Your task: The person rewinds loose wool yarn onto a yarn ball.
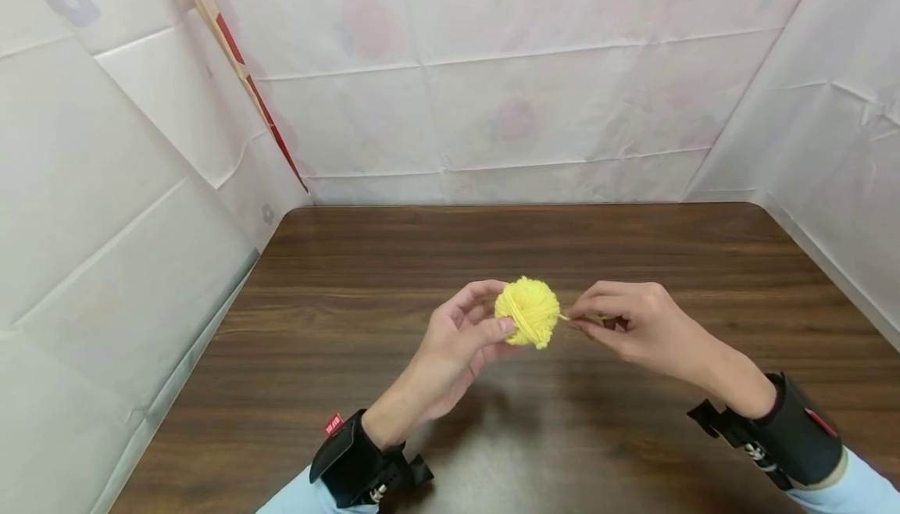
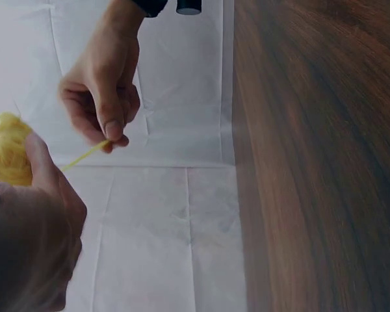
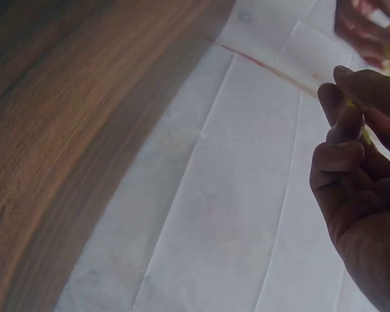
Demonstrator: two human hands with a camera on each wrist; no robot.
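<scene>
Two hands up over the near-middle of the table [image 1: 337, 264], wrist straps and light blue sleeves at the near edge. Left hand [image 1: 457, 342] grips the yellow yarn ball [image 1: 527, 311], fingers curled around its left side, thumb pressed on the near face; ball is held off the table. Right hand [image 1: 633, 323] sits just right of the ball, thumb and forefinger pinching a yarn strand [image 2: 84, 155] that runs taut from the ball. Far side and both flanks: creased white sheet walls [image 1: 492, 108], red stripe [image 1: 239, 69] at the far left corner.
</scene>
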